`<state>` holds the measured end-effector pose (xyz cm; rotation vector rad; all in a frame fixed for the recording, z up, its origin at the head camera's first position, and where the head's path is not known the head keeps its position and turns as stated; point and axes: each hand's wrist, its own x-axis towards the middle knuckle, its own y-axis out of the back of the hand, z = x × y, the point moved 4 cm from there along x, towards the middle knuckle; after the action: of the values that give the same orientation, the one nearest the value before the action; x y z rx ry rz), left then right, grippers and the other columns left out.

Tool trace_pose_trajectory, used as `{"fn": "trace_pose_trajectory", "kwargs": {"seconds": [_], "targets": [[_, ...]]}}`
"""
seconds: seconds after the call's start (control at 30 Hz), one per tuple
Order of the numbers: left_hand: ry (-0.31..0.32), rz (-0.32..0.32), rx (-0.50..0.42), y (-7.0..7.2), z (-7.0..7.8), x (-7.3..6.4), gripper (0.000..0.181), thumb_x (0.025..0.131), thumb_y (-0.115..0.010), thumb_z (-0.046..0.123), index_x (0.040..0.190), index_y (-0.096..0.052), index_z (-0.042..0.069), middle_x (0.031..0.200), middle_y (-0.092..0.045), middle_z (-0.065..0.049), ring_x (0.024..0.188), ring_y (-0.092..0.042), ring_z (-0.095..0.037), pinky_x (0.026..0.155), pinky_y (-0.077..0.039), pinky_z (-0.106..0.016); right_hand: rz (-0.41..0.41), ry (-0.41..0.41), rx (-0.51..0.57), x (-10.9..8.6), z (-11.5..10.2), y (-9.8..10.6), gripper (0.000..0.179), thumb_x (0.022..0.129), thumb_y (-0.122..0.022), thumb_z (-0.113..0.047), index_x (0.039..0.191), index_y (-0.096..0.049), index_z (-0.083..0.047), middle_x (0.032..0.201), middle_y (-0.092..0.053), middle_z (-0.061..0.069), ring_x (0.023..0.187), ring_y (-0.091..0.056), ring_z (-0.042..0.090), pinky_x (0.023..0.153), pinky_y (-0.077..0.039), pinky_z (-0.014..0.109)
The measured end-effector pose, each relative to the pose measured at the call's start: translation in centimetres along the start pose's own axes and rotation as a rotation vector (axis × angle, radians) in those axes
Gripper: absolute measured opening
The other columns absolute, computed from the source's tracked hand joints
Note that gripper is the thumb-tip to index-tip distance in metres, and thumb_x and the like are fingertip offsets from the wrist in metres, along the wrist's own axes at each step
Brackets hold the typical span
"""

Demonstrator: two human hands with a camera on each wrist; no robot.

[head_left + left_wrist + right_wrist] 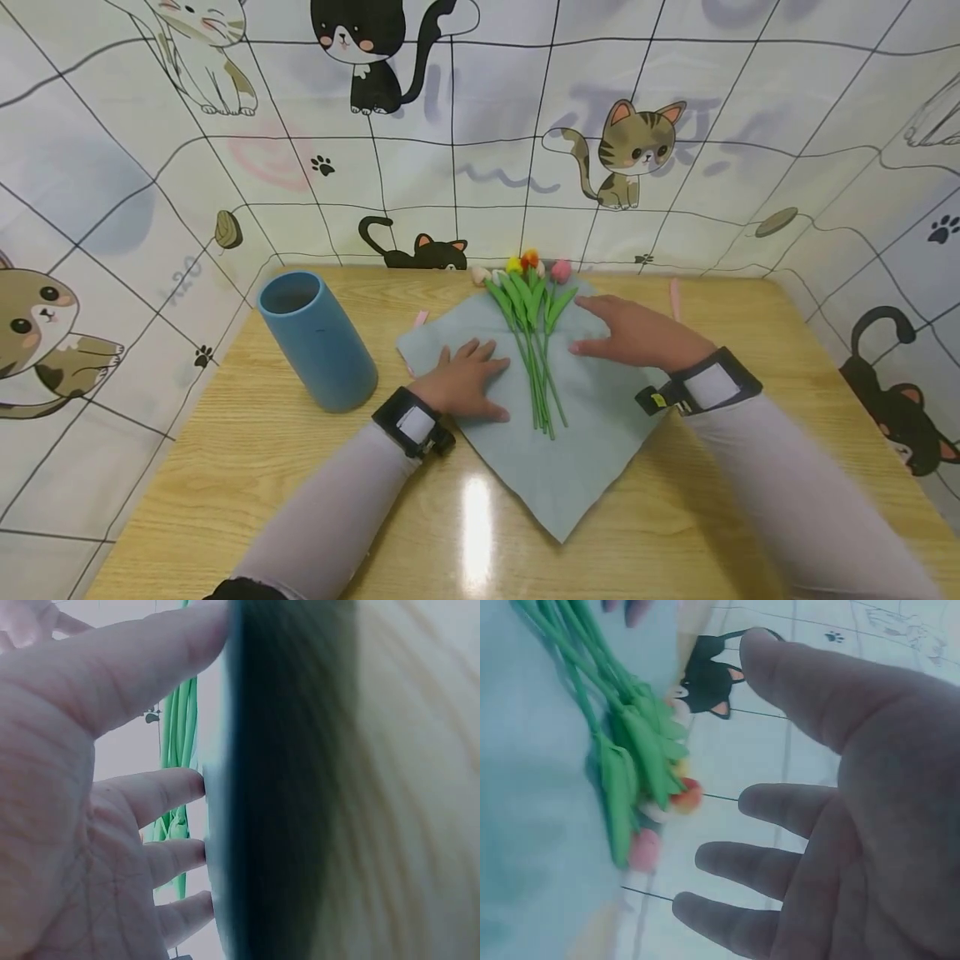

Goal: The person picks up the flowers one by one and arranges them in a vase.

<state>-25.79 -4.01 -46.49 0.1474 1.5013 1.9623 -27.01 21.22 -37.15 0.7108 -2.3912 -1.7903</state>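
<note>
A bunch of artificial tulips [534, 333] with pink, yellow, orange and white heads lies on a grey-blue sheet of wrapping [577, 475], stems pointing toward the person. With fingers spread, the left hand [467, 383] rests on the sheet's left part, beside the stems; its fingertips touch the sheet in the left wrist view. The right hand [637, 332] hovers just right of the flowers, thumb and fingers apart, holding nothing. In the right wrist view the green leaves [641, 742] and pink tulip head [644, 850] stand apart from its fingers.
A tall blue vase [318, 342] stands on the wooden table [225, 483] left of the sheet. Short pink strips [674, 298] lie near the back edge. A cat-print cloth [480, 100] hangs behind and at both sides.
</note>
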Motion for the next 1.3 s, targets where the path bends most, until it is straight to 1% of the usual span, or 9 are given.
{"fn": "trace_pose_trajectory", "kwargs": {"seconds": [0.2, 0.33, 0.43, 0.6, 0.83, 1.03, 1.13, 1.23, 1.3], "targets": [[0.006, 0.009, -0.002, -0.2, 0.1, 0.0, 0.088, 0.087, -0.075, 0.063, 0.161, -0.04, 0.028, 0.175, -0.018, -0.006, 0.163, -0.008, -0.035, 0.125, -0.007, -0.072, -0.009, -0.018, 0.042, 1.9, 1.1, -3.9, 0.077, 0.099, -0.064, -0.05, 0.158, -0.041, -0.006, 0.16, -0.039, 0.031, 0.148, -0.038, 0.05, 0.12, -0.036, 0.064], [-0.012, 0.017, 0.001, -0.3, 0.5, 0.2, 0.088, 0.086, -0.075, 0.063, 0.16, -0.042, 0.028, 0.174, -0.02, -0.006, 0.162, -0.01, -0.036, 0.124, -0.008, -0.073, -0.017, -0.046, 0.068, 2.0, 2.1, -6.3, 0.075, 0.098, -0.067, -0.048, 0.155, -0.046, -0.004, 0.159, -0.039, 0.033, 0.147, -0.038, 0.052, 0.12, -0.035, 0.065], [-0.017, 0.014, -0.003, -0.2, 0.8, 0.3, 0.088, 0.086, -0.075, 0.062, 0.16, -0.042, 0.027, 0.174, -0.02, -0.007, 0.162, -0.01, -0.036, 0.124, -0.008, -0.074, 0.018, -0.04, 0.057, 1.8, 2.5, -7.3, 0.074, 0.097, -0.069, -0.046, 0.153, -0.049, -0.003, 0.158, -0.04, 0.034, 0.148, -0.037, 0.053, 0.121, -0.033, 0.065], [-0.009, 0.008, 0.004, 0.1, 1.0, 0.2, 0.087, 0.087, -0.075, 0.061, 0.16, -0.042, 0.027, 0.174, -0.019, -0.006, 0.163, -0.009, -0.035, 0.125, -0.006, -0.073, 0.072, -0.029, 0.008, 1.5, 2.4, -7.9, 0.07, 0.096, -0.069, -0.046, 0.152, -0.052, -0.008, 0.159, -0.04, 0.031, 0.147, -0.036, 0.054, 0.118, -0.033, 0.07], [-0.008, 0.032, 0.022, 0.1, 0.6, -0.1, 0.088, 0.086, -0.075, 0.063, 0.159, -0.043, 0.025, 0.174, -0.021, -0.007, 0.162, -0.012, -0.035, 0.125, -0.008, -0.071, 0.063, -0.004, -0.03, 1.5, 2.4, -8.2, 0.074, 0.094, -0.071, -0.05, 0.155, -0.049, -0.013, 0.163, -0.035, 0.029, 0.151, -0.027, 0.056, 0.111, -0.029, 0.082], [-0.01, 0.057, 0.07, 0.0, 0.2, -0.5, 0.085, 0.086, -0.076, 0.062, 0.156, -0.048, 0.022, 0.172, -0.028, -0.008, 0.16, -0.021, -0.035, 0.125, -0.019, -0.068, 0.073, 0.011, -0.052, 2.2, 2.4, -8.5, 0.073, 0.094, -0.071, -0.05, 0.155, -0.05, -0.015, 0.163, -0.036, 0.028, 0.151, -0.027, 0.056, 0.11, -0.03, 0.083], [-0.023, 0.068, 0.094, 0.3, 0.1, -0.8, 0.083, 0.085, -0.08, 0.056, 0.153, -0.052, 0.018, 0.167, -0.037, -0.009, 0.156, -0.032, -0.035, 0.125, -0.029, -0.06, 0.07, 0.01, -0.051, 2.5, 2.4, -8.6, 0.073, 0.094, -0.071, -0.051, 0.155, -0.05, -0.015, 0.163, -0.035, 0.028, 0.151, -0.027, 0.057, 0.109, -0.028, 0.085], [-0.041, 0.116, 0.092, 1.0, 0.3, -1.5, 0.08, 0.087, -0.081, 0.05, 0.153, -0.052, 0.015, 0.162, -0.046, -0.01, 0.15, -0.043, -0.033, 0.122, -0.04, -0.05, 0.06, -0.002, -0.046, 2.6, 2.4, -8.7, 0.074, 0.094, -0.071, -0.051, 0.155, -0.049, -0.016, 0.164, -0.035, 0.027, 0.151, -0.027, 0.056, 0.109, -0.025, 0.086], [-0.066, 0.202, 0.076, 1.9, 0.5, -2.1, 0.076, 0.091, -0.078, 0.046, 0.154, -0.05, 0.014, 0.158, -0.05, -0.01, 0.145, -0.049, -0.031, 0.119, -0.044, -0.045, 0.059, -0.008, -0.048, 2.7, 2.4, -8.8, 0.074, 0.094, -0.071, -0.051, 0.155, -0.05, -0.016, 0.164, -0.035, 0.027, 0.151, -0.027, 0.056, 0.109, -0.025, 0.086]]}}
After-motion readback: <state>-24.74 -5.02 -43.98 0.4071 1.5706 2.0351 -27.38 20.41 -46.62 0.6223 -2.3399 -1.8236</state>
